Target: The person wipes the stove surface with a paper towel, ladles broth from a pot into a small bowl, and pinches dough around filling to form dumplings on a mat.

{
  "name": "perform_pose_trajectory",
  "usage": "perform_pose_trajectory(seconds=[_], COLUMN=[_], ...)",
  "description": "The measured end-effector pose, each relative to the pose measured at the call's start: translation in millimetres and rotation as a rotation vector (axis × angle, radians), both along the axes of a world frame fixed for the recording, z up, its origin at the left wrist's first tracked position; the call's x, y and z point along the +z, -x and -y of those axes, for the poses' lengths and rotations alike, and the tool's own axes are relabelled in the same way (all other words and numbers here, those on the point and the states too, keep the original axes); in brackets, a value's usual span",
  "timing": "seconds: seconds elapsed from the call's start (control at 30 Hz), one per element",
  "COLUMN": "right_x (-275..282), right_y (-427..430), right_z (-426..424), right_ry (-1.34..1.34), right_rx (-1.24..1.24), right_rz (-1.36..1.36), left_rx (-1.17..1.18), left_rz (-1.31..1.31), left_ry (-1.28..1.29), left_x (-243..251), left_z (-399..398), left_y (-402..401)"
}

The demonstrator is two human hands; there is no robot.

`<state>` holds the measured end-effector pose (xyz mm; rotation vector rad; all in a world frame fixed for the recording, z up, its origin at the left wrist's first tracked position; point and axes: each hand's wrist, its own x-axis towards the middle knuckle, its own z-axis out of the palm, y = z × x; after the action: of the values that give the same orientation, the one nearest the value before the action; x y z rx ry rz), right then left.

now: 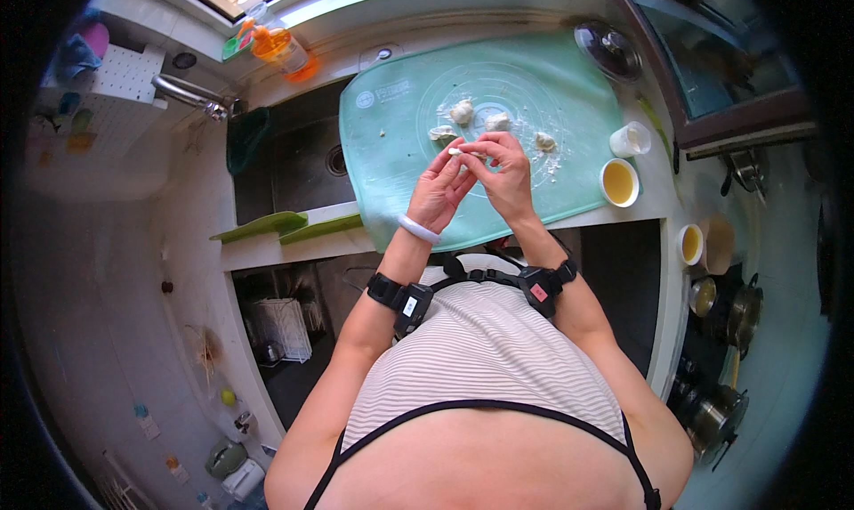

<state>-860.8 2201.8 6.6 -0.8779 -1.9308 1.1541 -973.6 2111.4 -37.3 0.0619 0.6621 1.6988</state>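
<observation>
Both hands meet above a green silicone kneading mat. A small pale piece of dough is pinched in the fingertips of my left hand, and the fingers of my right hand press at its right side. How far the piece extends behind the fingers is hidden. Just beyond my hands, on the floured middle of the mat, lie a rounded dough lump, a second lump and a flatter one close to my left fingertips. Another small lump sits right of my right hand.
To the right stand a white-filled cup, a bowl of yellow liquid and a glass lid. The mat partly covers the sink at left. Beyond it are a faucet and an orange soap bottle. Green leaves lie along the counter's front edge.
</observation>
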Motion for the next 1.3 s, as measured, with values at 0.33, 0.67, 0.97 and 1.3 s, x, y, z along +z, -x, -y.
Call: perform_pose_trajectory(seconds=[0.33,0.67,0.97,1.3], right_x=[-7.4,-22.8,-10.2,-5.7], right_y=[1.4,-13.2,-11.9,-9.7], right_z=[5.2,-13.2,-4.9,-0.3], right_ry=[-0.023,0.157,0.186,0.092], right_rx=[-0.007,-0.007,0.046,0.018], right_rz=[-0.004,-0.062,-0.106,-0.095], left_rx=[-0.022,-0.004,0.018,-0.004], left_rz=[-0.028,0.022,0.058,0.011], left_ry=[0.019,-0.010,-0.004,-0.015], left_x=[2.9,-0.1,-3.9,1.9], left_z=[7.9,2.8,4.3,8.1], left_y=[-4.8,2.0,5.9,3.5])
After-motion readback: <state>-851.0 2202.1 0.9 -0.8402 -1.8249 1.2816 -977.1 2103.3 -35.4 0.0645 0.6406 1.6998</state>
